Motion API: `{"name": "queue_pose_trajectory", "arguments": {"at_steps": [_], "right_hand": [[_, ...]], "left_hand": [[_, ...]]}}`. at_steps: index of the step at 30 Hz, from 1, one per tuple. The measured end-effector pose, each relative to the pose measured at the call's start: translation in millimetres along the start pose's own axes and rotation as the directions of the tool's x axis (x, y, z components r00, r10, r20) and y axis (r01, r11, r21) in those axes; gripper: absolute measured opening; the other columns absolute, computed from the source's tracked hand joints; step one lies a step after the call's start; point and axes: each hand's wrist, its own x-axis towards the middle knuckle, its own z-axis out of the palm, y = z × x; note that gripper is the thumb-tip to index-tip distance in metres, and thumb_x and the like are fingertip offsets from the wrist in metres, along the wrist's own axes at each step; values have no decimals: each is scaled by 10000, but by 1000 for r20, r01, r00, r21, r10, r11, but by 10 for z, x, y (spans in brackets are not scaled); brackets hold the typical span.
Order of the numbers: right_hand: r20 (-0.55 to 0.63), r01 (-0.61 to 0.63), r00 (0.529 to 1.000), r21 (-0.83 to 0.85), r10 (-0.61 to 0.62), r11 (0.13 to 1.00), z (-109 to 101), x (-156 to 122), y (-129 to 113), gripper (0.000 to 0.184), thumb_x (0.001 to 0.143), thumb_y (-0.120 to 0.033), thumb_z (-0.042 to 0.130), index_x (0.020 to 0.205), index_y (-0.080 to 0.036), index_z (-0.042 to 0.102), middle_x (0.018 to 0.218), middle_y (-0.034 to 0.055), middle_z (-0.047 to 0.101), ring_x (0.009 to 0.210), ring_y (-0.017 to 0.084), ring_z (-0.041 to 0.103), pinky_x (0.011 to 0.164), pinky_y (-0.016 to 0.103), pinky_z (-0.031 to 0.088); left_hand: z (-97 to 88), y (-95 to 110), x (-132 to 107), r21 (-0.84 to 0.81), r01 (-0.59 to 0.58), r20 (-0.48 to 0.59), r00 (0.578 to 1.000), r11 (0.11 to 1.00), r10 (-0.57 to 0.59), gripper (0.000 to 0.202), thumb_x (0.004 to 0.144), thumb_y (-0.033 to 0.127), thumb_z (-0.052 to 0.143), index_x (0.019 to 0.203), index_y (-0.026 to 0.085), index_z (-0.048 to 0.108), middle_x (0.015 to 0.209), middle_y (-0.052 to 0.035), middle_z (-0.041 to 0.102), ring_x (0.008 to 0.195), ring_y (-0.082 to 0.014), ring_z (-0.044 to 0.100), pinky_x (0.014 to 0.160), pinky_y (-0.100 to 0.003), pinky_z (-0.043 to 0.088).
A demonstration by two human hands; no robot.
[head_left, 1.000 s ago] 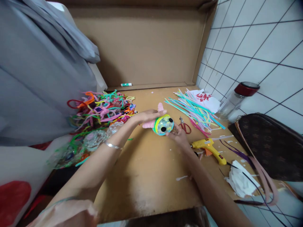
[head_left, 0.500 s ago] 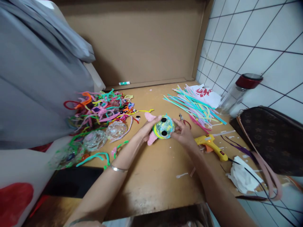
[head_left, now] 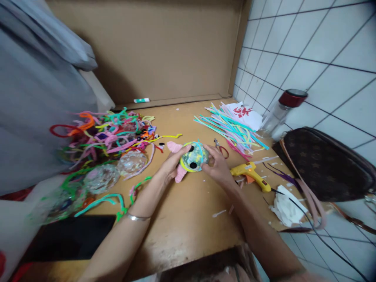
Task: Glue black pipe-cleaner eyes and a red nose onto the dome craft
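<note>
**Left hand (head_left: 174,160) and right hand (head_left: 217,166) grasp one ball-shaped craft (head_left: 197,156)**

The craft is over the middle of the tabletop (head_left: 182,235), the left fingers closed around its left side, the right fingers pinching its right side. It bears two black discs (head_left: 193,165) and two pink pieces (head_left: 180,173).

Just beyond the right hand lies one pair of red-handled scissors (head_left: 224,152); beside the right forearm, one yellow glue gun (head_left: 249,172). Farther right are one white crumpled tissue (head_left: 288,205), one brown bag (head_left: 326,164) and one red-lidded bottle (head_left: 276,115). Two clear balls (head_left: 132,161) sit left, below a tangled pile (head_left: 114,133) too dense to count, as is the bundle of pastel strips (head_left: 235,127).

The tabletop is wood-coloured, spotted with whitish marks. A brown panel (head_left: 161,51) closes the back, a white tiled wall (head_left: 293,39) the right, grey cloth (head_left: 35,78) the left.

Open wood stretches from the hands to the front edge, and behind the craft towards the panel.
</note>
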Motion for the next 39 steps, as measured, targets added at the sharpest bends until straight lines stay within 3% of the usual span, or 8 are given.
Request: {"name": "queue_pose_trajectory", "arguments": {"at_steps": [5,11,15,19,24,29,34,39], "right_hand": [[-53,90,993,-293,-110,952,-298,-225,-62,522,746,-290,565,1254,-176,529,1232,127,574,1138,269,505,972,439,405],[-269,-263,962,-859,51,440,-976,-707,77,370,877,-414,475,992,-88,610,908,169,631,865,288,572,754,396,430],[-221,-279,952,-911,212,305,-1049,-762,197,404,826,-510,541,892,-118,611,874,152,647,820,270,601,651,327,405],[-250,-330,935,-870,250,367,-1020,-712,303,362,772,-469,577,876,-125,618,866,142,657,825,263,611,634,309,390],[-401,-457,884,-636,240,621,-1093,-712,242,342,679,-513,578,779,-186,595,660,33,593,603,212,550,540,293,354],[-506,-274,862,-436,18,857,-910,-473,-169,485,665,-550,625,958,-168,572,778,42,606,637,191,546,590,299,408],[-408,-17,863,-615,-299,788,-473,-60,-477,270,734,-403,603,880,-179,573,795,58,590,740,220,548,644,315,409],[-333,106,802,-738,-496,666,-276,-7,-418,131,802,-318,566,850,-197,547,784,60,584,741,214,549,616,299,395]], "left_hand": [[-62,-38,-16,-36,-18,-132,991,999,13,407,522,409,835,794,160,662,732,-29,713,731,-203,670,719,-303,544],[-104,-94,-13,-124,-94,-170,983,988,72,390,547,416,818,804,191,630,749,5,706,776,-186,660,769,-297,536],[-94,-129,-19,-146,-106,-160,984,984,82,392,555,412,811,822,188,632,784,-8,713,821,-194,665,809,-307,532],[-101,-149,-62,-149,-97,-123,989,984,79,433,571,437,793,886,181,643,833,-35,724,912,-234,669,859,-342,524],[-109,-181,-135,-197,-68,-100,994,978,49,450,564,459,795,872,171,640,827,-52,727,959,-261,663,889,-372,507],[-110,-243,-158,-266,-91,-111,992,960,64,425,559,444,811,846,175,649,817,-43,722,937,-254,662,903,-372,488],[-150,-325,-178,-307,-80,-75,995,948,59,456,593,446,802,940,178,674,899,-51,722,939,-237,651,916,-362,470],[-213,-362,-132,-370,-82,-26,997,926,77,447,617,443,792,965,182,686,960,-70,725,1006,-258,640,967,-381,437]]}}
